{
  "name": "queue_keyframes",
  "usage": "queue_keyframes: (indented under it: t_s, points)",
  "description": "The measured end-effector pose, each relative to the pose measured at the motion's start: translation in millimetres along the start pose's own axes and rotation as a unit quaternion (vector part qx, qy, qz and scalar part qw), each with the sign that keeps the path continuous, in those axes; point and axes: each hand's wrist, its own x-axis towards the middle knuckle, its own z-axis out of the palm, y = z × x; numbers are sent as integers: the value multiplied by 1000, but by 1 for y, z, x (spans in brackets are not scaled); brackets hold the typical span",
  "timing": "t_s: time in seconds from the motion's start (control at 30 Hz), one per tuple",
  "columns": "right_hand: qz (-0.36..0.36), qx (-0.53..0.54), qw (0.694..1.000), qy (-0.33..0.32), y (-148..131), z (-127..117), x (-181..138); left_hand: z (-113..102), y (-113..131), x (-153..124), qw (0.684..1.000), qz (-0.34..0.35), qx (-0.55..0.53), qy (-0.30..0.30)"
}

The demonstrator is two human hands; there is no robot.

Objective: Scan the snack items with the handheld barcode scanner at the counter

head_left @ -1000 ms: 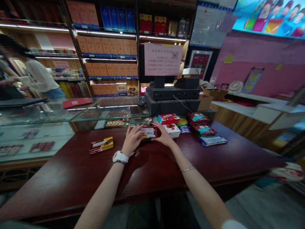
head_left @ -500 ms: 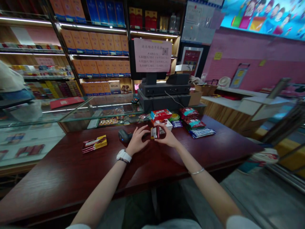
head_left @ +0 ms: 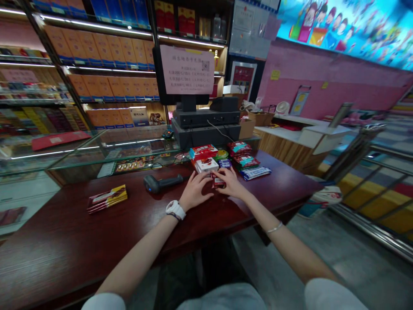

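Observation:
A small dark-red packet (head_left: 217, 181) is pinched in my right hand (head_left: 232, 184), low over the table just in front of a white-topped box (head_left: 207, 165). My left hand (head_left: 195, 192) is open at the packet's left, thumb and fingers spread; whether its fingertips touch the packet I cannot tell. A black handheld barcode scanner (head_left: 161, 183) lies left of this hand. Farther left rests a stack of flat red-and-yellow packets (head_left: 107, 198). Behind my hands are a red-and-white box (head_left: 203, 151), a purple packet (head_left: 225, 163) and blue-and-white packets (head_left: 256, 173).
Red-and-teal snack bags (head_left: 245, 161) are piled at the back right of the dark wooden table (head_left: 135, 234). Behind stands a point-of-sale monitor (head_left: 187, 71) with a paper sign, on a black base. A glass display counter (head_left: 106, 144) borders the table's far left.
The small packet has moved from upright in my right hand to lower down by the white-topped box. Both hands have shifted with it. The camera view has turned right.

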Motion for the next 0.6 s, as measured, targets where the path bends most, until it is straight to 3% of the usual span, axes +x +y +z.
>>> queue_keyframes:
  t_s: [0.3,0.6]
  points:
    - [23,-46,999,-12,18,-2,-13,36,9,34,999,18,50,-9]
    - [64,-17,997,-36,43,2,-23,62,8,49,998,-37,39,-15]
